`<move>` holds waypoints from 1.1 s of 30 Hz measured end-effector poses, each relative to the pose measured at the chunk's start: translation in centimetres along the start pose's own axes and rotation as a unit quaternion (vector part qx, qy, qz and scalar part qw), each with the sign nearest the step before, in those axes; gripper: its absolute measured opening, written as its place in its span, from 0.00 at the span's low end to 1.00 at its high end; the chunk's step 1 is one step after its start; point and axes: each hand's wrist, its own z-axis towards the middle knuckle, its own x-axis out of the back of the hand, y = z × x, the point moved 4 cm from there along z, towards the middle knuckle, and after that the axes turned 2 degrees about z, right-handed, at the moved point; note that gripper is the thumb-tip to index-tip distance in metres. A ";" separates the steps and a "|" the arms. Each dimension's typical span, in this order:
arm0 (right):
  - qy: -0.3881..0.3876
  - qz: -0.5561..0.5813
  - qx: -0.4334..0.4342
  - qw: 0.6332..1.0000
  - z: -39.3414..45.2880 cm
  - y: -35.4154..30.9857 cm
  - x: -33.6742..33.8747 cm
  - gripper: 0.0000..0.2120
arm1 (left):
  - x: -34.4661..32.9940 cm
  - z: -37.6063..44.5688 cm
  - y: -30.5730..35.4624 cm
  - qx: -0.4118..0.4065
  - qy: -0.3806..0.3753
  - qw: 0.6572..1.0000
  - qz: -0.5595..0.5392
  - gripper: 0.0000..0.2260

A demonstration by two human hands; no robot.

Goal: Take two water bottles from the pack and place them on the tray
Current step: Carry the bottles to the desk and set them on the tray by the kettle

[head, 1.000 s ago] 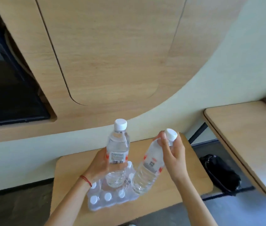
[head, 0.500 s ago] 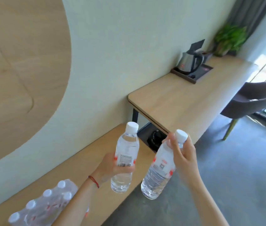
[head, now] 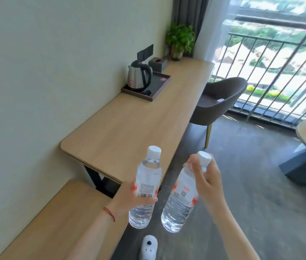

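Two water bottles were held in the air, short of the near end of the long desk [head: 129,132]. The left bottle [head: 146,186] was gripped upright around its label by the left hand [head: 129,198], the fingers wrapped closed about it. The right bottle [head: 181,194] was held tilted, clasped high at the neck and cap by the right hand [head: 204,177]. The pack was not in view.

The tray [head: 148,87] lay far along the desk beside the wall edge, with a kettle [head: 139,76] standing on its left part; its right part appeared bare.

The step in hand was judged to be the carry to the tray. It would best be done with both bottles brought over the bare right part, the tilted one righted before being lowered, and both set down clear of the kettle and inside the raised rim.
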 end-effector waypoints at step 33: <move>-0.005 -0.076 0.017 0.997 59.5 15.9 21.1 0.15 | -15.0 59.6 20.1 -0.024 0.053 0.998 -0.010 0.15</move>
